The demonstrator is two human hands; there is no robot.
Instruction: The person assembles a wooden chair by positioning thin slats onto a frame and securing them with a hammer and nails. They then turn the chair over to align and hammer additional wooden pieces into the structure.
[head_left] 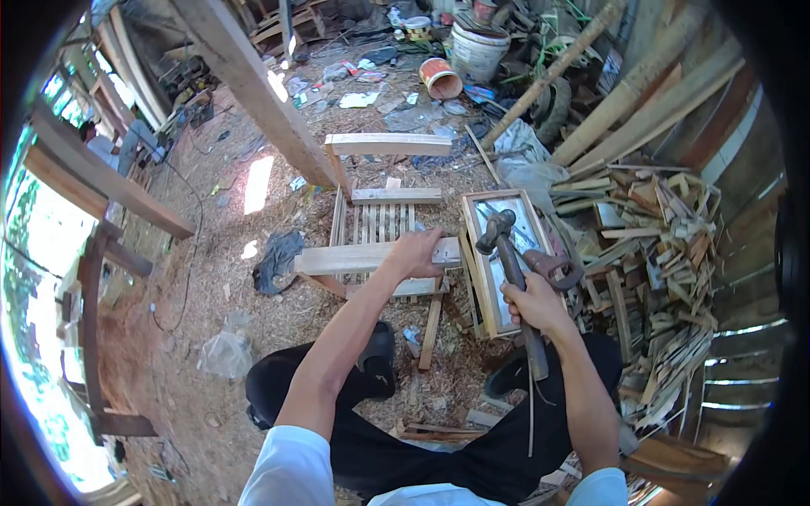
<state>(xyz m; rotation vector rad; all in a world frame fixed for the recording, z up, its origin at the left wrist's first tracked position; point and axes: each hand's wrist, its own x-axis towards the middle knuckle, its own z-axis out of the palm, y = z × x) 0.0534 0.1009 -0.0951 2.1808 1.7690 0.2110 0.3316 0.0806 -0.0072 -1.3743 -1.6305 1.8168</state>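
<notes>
My left hand (415,254) is closed over a pale wooden board (346,258) near its right end. This board is the near top rail of a small slatted wooden frame (384,221) standing on the ground. My right hand (538,304) grips a hammer (509,257) by its dark handle, the metal head pointing up and away from me. Under the hammer is a shallow wood-edged box (477,253) with a pale, shiny inside. A brown handle-like piece with an opening (553,266) lies across the box's right side.
Scrap wood (650,228) is heaped at the right. A thick post (261,93) slants down behind the frame. Farther back are a white bucket (478,52) and a tipped orange pail (440,78). Plastic bags (226,350) and shavings litter the ground. A person (105,148) is at the far left.
</notes>
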